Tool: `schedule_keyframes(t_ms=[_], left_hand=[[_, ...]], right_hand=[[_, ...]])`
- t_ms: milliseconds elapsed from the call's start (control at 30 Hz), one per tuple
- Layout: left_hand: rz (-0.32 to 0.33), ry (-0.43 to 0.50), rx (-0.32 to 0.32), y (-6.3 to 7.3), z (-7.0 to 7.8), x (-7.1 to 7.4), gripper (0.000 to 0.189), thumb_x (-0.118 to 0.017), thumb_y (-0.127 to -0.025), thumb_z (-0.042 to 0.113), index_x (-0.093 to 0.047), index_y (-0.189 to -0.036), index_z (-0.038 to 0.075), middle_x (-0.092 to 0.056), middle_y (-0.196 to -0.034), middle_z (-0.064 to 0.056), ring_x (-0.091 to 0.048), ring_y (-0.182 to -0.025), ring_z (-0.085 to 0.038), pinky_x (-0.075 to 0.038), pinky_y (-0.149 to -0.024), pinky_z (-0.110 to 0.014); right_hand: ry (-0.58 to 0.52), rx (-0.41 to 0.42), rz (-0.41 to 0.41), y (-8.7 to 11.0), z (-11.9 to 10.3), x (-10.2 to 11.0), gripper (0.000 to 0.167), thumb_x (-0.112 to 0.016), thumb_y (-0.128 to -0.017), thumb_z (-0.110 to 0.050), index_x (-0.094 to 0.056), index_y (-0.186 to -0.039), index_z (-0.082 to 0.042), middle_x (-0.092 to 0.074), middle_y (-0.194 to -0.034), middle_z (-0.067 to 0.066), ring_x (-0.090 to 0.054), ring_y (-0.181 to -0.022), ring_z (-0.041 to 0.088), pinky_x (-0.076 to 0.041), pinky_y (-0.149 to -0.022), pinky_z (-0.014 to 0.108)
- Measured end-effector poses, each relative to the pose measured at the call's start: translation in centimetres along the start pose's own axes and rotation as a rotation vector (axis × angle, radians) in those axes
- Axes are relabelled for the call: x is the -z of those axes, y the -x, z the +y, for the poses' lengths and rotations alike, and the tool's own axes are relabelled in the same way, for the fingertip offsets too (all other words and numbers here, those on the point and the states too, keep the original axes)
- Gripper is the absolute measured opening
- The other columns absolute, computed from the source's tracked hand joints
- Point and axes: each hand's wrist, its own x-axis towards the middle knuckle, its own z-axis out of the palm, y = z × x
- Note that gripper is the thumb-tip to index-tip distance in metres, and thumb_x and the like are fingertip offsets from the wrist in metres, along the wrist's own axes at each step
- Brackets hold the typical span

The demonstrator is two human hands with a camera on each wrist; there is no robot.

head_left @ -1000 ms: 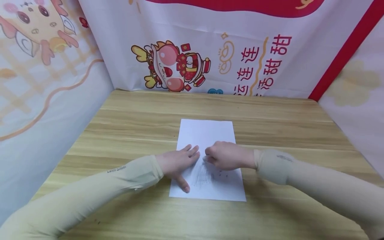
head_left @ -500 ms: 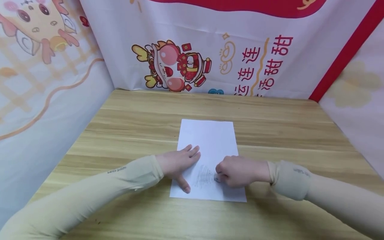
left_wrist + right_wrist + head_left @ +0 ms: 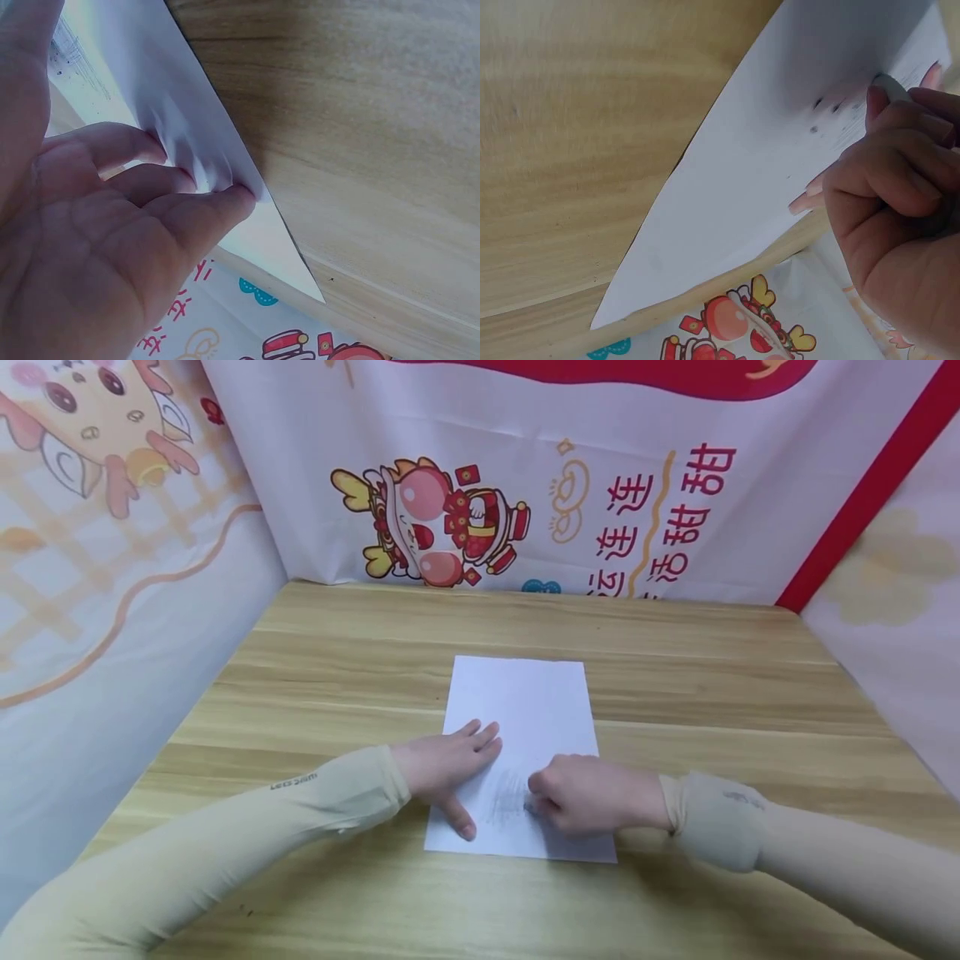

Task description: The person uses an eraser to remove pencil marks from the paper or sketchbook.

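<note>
A white sheet of paper [image 3: 517, 702] lies on the wooden table, with a grey patch of pencil shading [image 3: 506, 797] on its lower half. My left hand [image 3: 450, 766] rests on the sheet's left side, fingers spread and thumb out toward the lower edge. On the right, my right hand [image 3: 592, 793] pinches a small whitish eraser [image 3: 892, 88], its darkened tip against the paper at the shading's right side. Most of the eraser is hidden by the curled fingers. Several dark crumbs [image 3: 835, 109] show on the paper near it in the right wrist view.
The wooden table [image 3: 360, 643] extends around the sheet on all sides. A printed cloth [image 3: 300, 443] with cartoon figures and red lettering hangs behind its far edge. More printed cloth hangs at the left and right. A few tiny specks [image 3: 246, 910] lie near the front left.
My right hand has come down the sheet toward me and to the right, then slightly back left, with the eraser. My left hand has stayed in place on the paper.
</note>
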Motion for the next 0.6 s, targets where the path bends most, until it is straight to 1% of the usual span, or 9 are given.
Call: schedule_keyframes(t_ms=[67,100,200,267,333,467,500,533,600], left_hand=[[-0.001,-0.005,0.006,0.0,0.0,0.0,0.121,-0.082,-0.068,0.059,-0.024,-0.153,-0.004,-0.013,-0.159,-0.023,-0.011,-0.145,-0.042,-0.02,-0.115,-0.042],[-0.001,-0.006,0.011,0.0,0.0,0.0,0.121,-0.081,-0.068,0.06,-0.024,-0.153,-0.004,-0.013,-0.159,-0.023,-0.011,-0.145,-0.042,-0.02,-0.115,-0.042],[0.01,-0.011,0.023,0.1,-0.1,-0.1,0.121,-0.081,-0.068,0.06,-0.024,-0.153,-0.005,-0.013,-0.159,-0.024,-0.011,-0.144,-0.043,-0.019,-0.115,-0.042],[0.015,-0.006,0.027,0.1,0.0,-0.1,0.12,-0.081,-0.069,0.06,-0.024,-0.153,-0.005,-0.013,-0.159,-0.025,-0.011,-0.144,-0.043,-0.019,-0.116,-0.043],[0.018,0.005,0.026,0.1,0.0,-0.1,0.121,-0.082,-0.068,0.059,-0.024,-0.152,-0.006,-0.014,-0.159,-0.026,-0.011,-0.144,-0.043,-0.018,-0.116,-0.043],[0.009,0.009,0.03,0.0,0.1,-0.1,0.122,-0.083,-0.068,0.058,-0.024,-0.152,-0.007,-0.013,-0.158,-0.026,-0.01,-0.144,-0.043,-0.017,-0.116,-0.043],[0.01,0.003,0.035,0.0,0.1,-0.1,0.122,-0.083,-0.067,0.058,-0.024,-0.152,-0.007,-0.014,-0.158,-0.026,-0.011,-0.144,-0.043,-0.017,-0.116,-0.043],[0.012,-0.006,0.039,0.0,0.1,-0.1,0.122,-0.083,-0.067,0.059,-0.024,-0.152,-0.007,-0.014,-0.158,-0.026,-0.011,-0.144,-0.044,-0.017,-0.116,-0.043],[0.009,-0.021,0.052,0.0,0.1,-0.2,0.122,-0.082,-0.067,0.06,-0.024,-0.152,-0.006,-0.013,-0.158,-0.026,-0.011,-0.144,-0.043,-0.016,-0.116,-0.042]], right_hand=[[-0.026,0.036,0.016,0.2,0.1,-0.1,0.027,-0.06,-0.088,-0.004,-0.054,-0.065,-0.016,-0.04,-0.054,-0.011,-0.036,-0.047,0.002,-0.034,-0.042,0.02],[-0.022,0.046,0.034,0.2,0.2,-0.1,0.028,-0.06,-0.087,-0.004,-0.053,-0.064,-0.017,-0.038,-0.054,-0.012,-0.035,-0.047,0.002,-0.033,-0.042,0.02],[0.015,0.026,0.115,-0.4,0.9,0.2,0.028,-0.061,-0.082,-0.001,-0.05,-0.062,-0.017,-0.034,-0.054,-0.011,-0.031,-0.049,0.003,-0.029,-0.043,0.02],[0.041,0.006,0.142,-0.6,1.1,0.3,0.027,-0.059,-0.08,0.001,-0.049,-0.062,-0.016,-0.032,-0.054,-0.011,-0.031,-0.05,0.004,-0.028,-0.044,0.021],[0.055,0.004,0.142,-0.3,1.0,0.2,0.027,-0.058,-0.08,0.001,-0.048,-0.062,-0.017,-0.032,-0.054,-0.011,-0.031,-0.049,0.005,-0.028,-0.043,0.021],[0.042,0.068,0.082,0.5,0.1,-0.1,0.029,-0.057,-0.081,0.0,-0.045,-0.061,-0.018,-0.034,-0.053,-0.012,-0.031,-0.048,0.003,-0.03,-0.041,0.019],[0.039,0.079,0.08,0.5,0.0,-0.1,0.029,-0.058,-0.081,0.0,-0.046,-0.061,-0.018,-0.035,-0.052,-0.012,-0.032,-0.048,0.002,-0.031,-0.041,0.019],[0.047,0.079,0.09,0.4,0.0,-0.1,0.029,-0.058,-0.079,0.0,-0.045,-0.06,-0.018,-0.035,-0.052,-0.011,-0.032,-0.048,0.003,-0.031,-0.041,0.02],[0.058,0.044,0.126,-0.2,0.5,0.3,0.028,-0.059,-0.08,0.001,-0.048,-0.061,-0.016,-0.037,-0.053,-0.01,-0.033,-0.048,0.004,-0.031,-0.042,0.021]])
